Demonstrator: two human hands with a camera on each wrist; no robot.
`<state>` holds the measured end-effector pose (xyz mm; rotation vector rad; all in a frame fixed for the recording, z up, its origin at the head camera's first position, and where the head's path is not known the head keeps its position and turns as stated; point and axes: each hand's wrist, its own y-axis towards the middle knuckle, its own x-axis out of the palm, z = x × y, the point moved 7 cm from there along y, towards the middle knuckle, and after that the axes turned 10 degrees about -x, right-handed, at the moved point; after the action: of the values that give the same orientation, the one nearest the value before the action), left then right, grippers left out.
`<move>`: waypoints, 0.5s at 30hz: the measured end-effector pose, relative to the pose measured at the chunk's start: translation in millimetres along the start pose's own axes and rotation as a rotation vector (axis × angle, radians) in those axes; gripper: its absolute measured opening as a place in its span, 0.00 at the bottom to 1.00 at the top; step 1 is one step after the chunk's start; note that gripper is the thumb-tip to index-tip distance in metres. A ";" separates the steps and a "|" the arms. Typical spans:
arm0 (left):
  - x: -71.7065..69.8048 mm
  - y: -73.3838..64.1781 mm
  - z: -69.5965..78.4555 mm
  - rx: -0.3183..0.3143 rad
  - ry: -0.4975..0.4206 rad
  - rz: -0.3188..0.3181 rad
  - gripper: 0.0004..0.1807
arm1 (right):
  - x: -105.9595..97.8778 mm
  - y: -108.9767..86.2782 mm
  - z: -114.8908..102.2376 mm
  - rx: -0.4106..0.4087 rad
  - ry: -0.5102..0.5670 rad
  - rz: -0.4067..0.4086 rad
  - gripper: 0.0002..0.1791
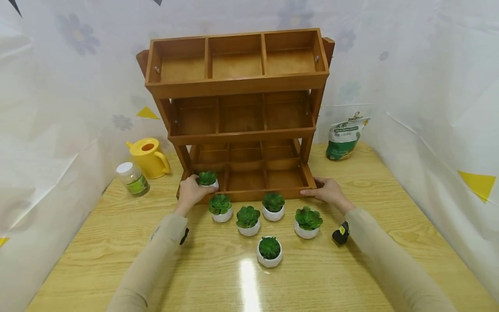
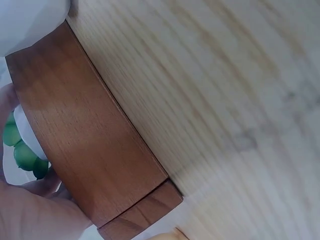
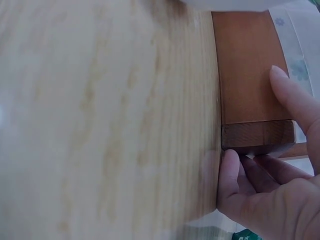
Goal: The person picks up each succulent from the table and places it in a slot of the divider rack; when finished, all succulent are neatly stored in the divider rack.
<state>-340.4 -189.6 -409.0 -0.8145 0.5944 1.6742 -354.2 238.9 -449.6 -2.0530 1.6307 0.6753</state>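
A brown three-tier wooden shelf with divided compartments stands on the table. My left hand holds a small potted succulent in the bottom tier's front-left compartment, thumb and fingers on either side of its white pot. In the left wrist view, that succulent shows partly behind the front board, with the hand curled around it. At the bottom tier's right front corner, my right hand grips the wood. Its thumb lies on the board in the right wrist view, the other fingers bent at the end.
Several potted succulents stand before the shelf, including one in front and one at right. A yellow watering can and a white-lidded jar are at left. A green-and-white bag stands at back right.
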 end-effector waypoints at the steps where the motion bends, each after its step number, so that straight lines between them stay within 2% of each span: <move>1: 0.2 0.2 -0.2 -0.006 0.003 -0.003 0.42 | -0.2 -0.4 -0.5 0.000 -0.004 0.002 0.51; 8: 2.4 2.1 -1.2 -0.046 0.028 -0.031 0.45 | 0.4 -2.3 -1.3 -0.005 -0.002 0.003 0.53; 15: 4.1 3.4 -2.0 -0.057 0.010 -0.034 0.41 | 0.3 -1.7 -0.4 -0.009 -0.006 0.009 0.56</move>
<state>-343.8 -189.4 -413.6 -0.8699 0.5392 1.6628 -352.4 238.8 -449.4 -2.0495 1.6373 0.6923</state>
